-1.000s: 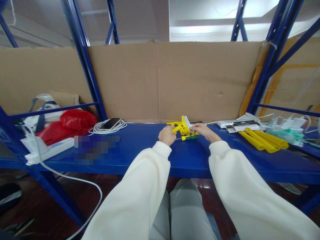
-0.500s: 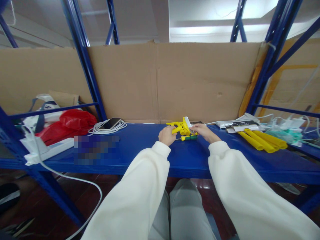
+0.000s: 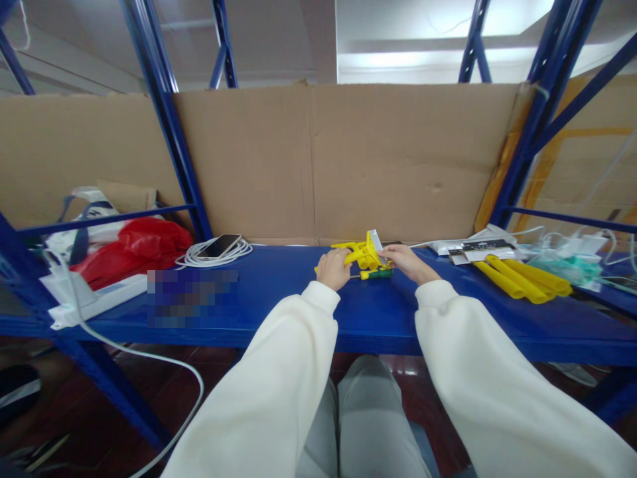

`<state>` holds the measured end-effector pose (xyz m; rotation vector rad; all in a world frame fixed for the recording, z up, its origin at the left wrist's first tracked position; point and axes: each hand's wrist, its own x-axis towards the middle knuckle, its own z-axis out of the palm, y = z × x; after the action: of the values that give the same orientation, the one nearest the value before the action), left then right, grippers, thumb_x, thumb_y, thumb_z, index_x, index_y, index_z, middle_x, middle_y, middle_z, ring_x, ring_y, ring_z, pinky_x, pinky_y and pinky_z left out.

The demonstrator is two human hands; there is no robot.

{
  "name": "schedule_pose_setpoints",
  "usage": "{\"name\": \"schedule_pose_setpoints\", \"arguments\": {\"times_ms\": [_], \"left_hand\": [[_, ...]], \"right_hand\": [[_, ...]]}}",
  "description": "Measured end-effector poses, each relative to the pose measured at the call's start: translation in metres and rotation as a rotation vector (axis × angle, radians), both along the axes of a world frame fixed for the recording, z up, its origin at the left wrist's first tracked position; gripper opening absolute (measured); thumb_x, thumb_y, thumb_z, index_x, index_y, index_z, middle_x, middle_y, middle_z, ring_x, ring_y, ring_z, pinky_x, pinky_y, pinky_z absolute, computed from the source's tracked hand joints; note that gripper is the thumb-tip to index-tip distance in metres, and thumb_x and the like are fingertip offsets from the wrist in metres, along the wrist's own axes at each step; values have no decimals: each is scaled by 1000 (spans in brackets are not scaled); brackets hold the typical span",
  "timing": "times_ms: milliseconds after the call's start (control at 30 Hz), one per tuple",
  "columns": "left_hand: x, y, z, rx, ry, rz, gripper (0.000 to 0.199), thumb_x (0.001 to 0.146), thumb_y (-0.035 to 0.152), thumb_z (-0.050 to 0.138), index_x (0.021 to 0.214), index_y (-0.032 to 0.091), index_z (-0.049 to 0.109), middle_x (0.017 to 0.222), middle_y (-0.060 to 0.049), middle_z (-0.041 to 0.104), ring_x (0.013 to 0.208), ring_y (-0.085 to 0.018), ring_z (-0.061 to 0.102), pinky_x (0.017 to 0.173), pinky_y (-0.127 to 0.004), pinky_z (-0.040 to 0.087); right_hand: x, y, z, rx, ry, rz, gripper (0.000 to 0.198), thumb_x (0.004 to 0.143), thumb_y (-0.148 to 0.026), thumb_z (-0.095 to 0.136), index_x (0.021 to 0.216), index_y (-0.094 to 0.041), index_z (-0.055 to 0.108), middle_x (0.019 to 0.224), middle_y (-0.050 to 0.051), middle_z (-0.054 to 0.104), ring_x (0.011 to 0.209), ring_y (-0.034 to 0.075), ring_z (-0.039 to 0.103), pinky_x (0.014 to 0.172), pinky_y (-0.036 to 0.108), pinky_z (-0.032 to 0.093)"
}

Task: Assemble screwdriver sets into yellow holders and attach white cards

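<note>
My left hand is closed around a yellow tube-like handle, whose far end peeks out left of the fist. At its right end stands a flat whitish, blade-like plate, so the whole looks like a scraper. The fingertips of my right hand pinch at the plate's lower right edge; how firmly, I cannot tell. Just below lies a screwdriver with a green and yellow handle, its thin shaft pointing left. Other yellow plastic parts sit behind and beside the handle, partly overlapping it.
Several yellow tubes lie on the blue shelf to the right, near a black and white package. Leftward are a phone on a coiled white cable, a white power strip and a red bag. Cardboard closes the back.
The yellow handle has shifted left in my left hand, so its end now shows beyond the fist. The whitish plate has tilted slightly; my right hand has barely moved.
</note>
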<state>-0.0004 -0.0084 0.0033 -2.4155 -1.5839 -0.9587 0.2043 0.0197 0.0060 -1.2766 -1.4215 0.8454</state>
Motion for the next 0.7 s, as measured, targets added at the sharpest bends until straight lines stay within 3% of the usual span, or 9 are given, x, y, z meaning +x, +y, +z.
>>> {"name": "schedule_pose_setpoints", "arguments": {"times_ms": [133, 267, 433, 533, 700], "left_hand": [[2, -3, 1, 47, 109, -55, 49, 89, 8, 50, 136, 18, 55, 127, -13, 63, 116, -23, 59, 99, -36, 45], [4, -4, -1, 39, 218, -128, 55, 93, 7, 40, 142, 26, 50, 120, -10, 62, 108, -21, 62, 93, -33, 48], [2, -2, -1, 15, 231, -100, 55, 94, 10, 40, 144, 32, 49, 120, -8, 60, 111, -21, 60, 90, -29, 49], [0, -2, 0, -5, 205, -73, 55, 93, 10, 41, 144, 31, 50, 119, -8, 61, 112, -20, 60, 92, -28, 49], [-1, -1, 1, -32, 217, -28, 56, 92, 11, 43, 145, 29, 48, 128, -9, 60, 116, -22, 59, 94, -31, 48]], "right_hand": [[-7, -3, -1, 17, -5, 92, 23, 61, -35, 74, 62, -17, 61, 60, -2, 59, 57, 9, 47, 54, 23, 33], [-16, -7, -2, 61, -37, 191, 29, 59, -42, 76, 61, -17, 61, 55, -4, 54, 54, 8, 43, 53, 23, 31], [-18, -8, -1, 42, 3, 210, 28, 61, -41, 76, 61, -16, 61, 55, -4, 54, 52, 7, 43, 50, 21, 30], [-11, -4, 1, 59, 83, 71, 20, 68, -33, 72, 63, -16, 62, 62, -1, 60, 52, 7, 45, 49, 20, 32], [11, 7, -2, 25, 44, -336, 9, 75, -15, 58, 70, -14, 65, 66, 3, 64, 54, 10, 50, 48, 20, 34]]}}
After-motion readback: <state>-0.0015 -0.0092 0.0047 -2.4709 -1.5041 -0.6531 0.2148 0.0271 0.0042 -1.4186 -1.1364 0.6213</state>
